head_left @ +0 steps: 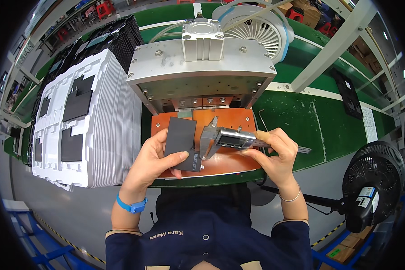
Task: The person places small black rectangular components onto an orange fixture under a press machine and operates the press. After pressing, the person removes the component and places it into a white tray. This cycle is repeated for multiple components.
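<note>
A flat black rectangular piece [181, 137] with a notched corner is pinched in my left hand [155, 157], thumb on its face and fingers behind. My right hand [278, 153] grips a digital caliper [234, 138] by its beam and slider. The caliper's jaws lie at the right edge of the black piece; whether they touch it I cannot tell. Both are held above the orange base plate [229, 161] of a metal press [202, 67]. Its upper block, with a square cylinder on top, stands just beyond my hands.
Left of the press rises a tall stack of white plastic trays [108, 112], the top one bearing several black pieces [78, 101]. Black trays [108, 40] are piled behind. A white fan [263, 36] sits beyond the press, a black fan [373, 184] at right. A hex key [262, 118] lies beside the base.
</note>
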Demonstrator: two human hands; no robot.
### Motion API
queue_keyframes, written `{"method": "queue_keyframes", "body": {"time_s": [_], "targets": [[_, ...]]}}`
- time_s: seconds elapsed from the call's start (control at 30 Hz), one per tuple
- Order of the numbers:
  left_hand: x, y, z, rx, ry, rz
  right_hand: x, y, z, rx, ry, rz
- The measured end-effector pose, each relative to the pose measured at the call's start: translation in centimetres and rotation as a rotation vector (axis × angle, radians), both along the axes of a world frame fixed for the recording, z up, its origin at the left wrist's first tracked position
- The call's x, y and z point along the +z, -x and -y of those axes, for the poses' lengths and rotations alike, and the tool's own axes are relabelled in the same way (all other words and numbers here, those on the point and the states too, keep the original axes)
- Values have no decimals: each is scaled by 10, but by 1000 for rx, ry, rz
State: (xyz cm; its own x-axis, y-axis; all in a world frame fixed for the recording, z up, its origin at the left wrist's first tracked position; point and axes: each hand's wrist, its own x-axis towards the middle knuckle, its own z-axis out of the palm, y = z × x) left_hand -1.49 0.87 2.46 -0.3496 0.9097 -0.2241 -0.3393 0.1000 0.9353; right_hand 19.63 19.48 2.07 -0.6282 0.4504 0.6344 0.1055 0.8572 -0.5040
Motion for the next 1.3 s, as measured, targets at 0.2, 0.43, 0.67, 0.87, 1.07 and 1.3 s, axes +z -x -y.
{"method": "queue_keyframes", "body": {"time_s": [0.2, 0.43, 0.67, 0.87, 1.07, 1.3], "targets": [[-3, 2, 0, 0, -9, -2, -5, 1, -1, -3, -19, -21], [-2, 3, -1, 0, -15, -14, -5, 3, -2, -8, -61, -38], [-3, 3, 0, 11, -13, 2, -4, -3, 2, 20, -66, -30], [-3, 3, 1, 20, -11, 5, -5, -2, 4, 35, -38, -27], [-5, 2, 0, 27, -29, 9, -7, 0, 3, 40, -27, -35], [-2, 2, -4, 35, -25, -14, -5, 1, 2, 23, -49, -51]]}}
